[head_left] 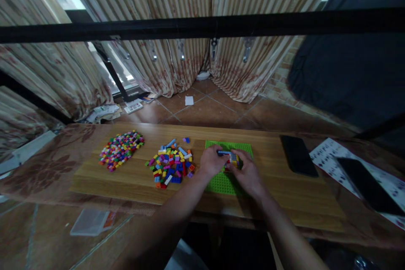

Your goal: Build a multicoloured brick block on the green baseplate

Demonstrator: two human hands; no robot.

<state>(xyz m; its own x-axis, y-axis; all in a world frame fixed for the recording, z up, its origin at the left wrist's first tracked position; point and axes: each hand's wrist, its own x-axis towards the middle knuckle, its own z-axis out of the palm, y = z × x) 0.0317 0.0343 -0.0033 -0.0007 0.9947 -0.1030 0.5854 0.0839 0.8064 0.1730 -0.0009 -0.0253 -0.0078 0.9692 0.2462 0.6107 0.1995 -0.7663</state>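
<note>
A small build of joined toy bricks, with blue, grey, yellow and red parts, is between my two hands above the green baseplate. My left hand grips its left side, fingers bent round it. On the other side, my right hand is closed on the right end, with thumb and fingers pinching. Both hands cover parts of the build, and whether it touches the baseplate I cannot tell. Left of the baseplate lies a loose pile of mixed bricks.
A heap of tiny colourful pieces lies farther left on the wooden board. To the right are a black phone, a printed sheet and another dark device. A black rail crosses beyond the board.
</note>
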